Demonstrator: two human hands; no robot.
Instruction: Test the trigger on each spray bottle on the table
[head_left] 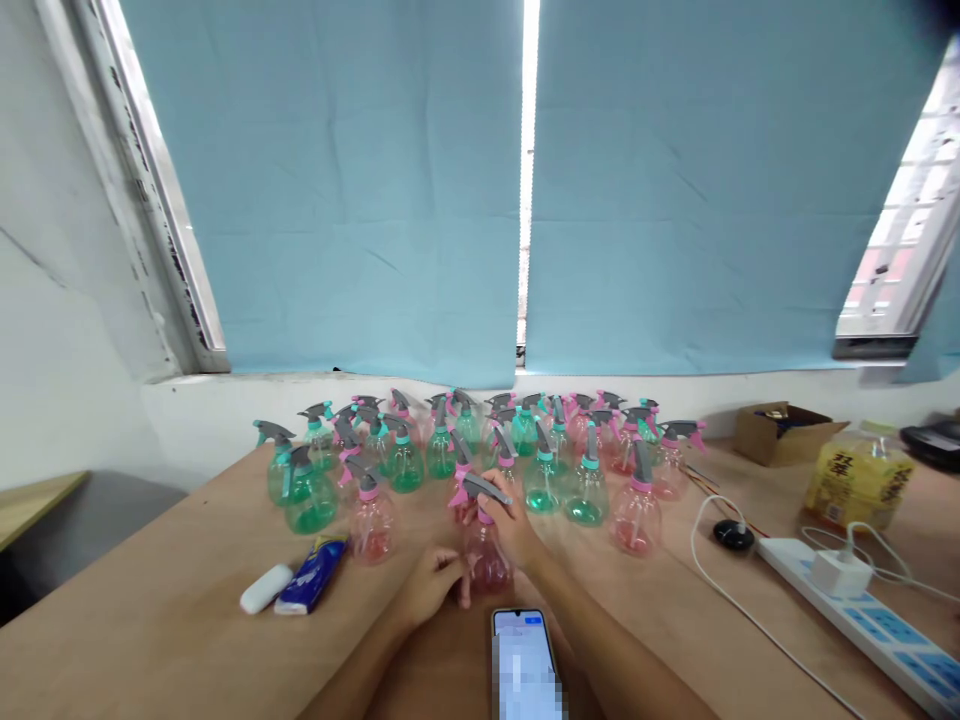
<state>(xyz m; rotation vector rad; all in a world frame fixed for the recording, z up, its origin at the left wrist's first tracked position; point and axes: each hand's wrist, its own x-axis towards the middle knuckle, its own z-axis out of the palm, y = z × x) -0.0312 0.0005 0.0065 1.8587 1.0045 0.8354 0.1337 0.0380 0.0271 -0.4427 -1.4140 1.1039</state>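
In the head view, a clear pink spray bottle [489, 565] with a grey and pink trigger top stands upright on the table in front of me. My right hand [508, 510] is closed around its neck and trigger top, the fingers partly hidden behind it. Low on the bottle's left side is my left hand [436, 585], its fingers loosely bent and apart, with the fingertips at or against the bottle wall. Just in front of the bottle lies a phone [525, 655] with a lit, partly blurred screen. Another pink spray bottle [373, 525] stands to the left.
Several green spray bottles [311, 500] and pink ones crowd the back of the wooden table [180, 610]. A blue packet [313, 578] and white case [266, 590] lie left. To the right are a power strip [862, 610], cables, yellow jug [859, 480] and cardboard box [784, 437].
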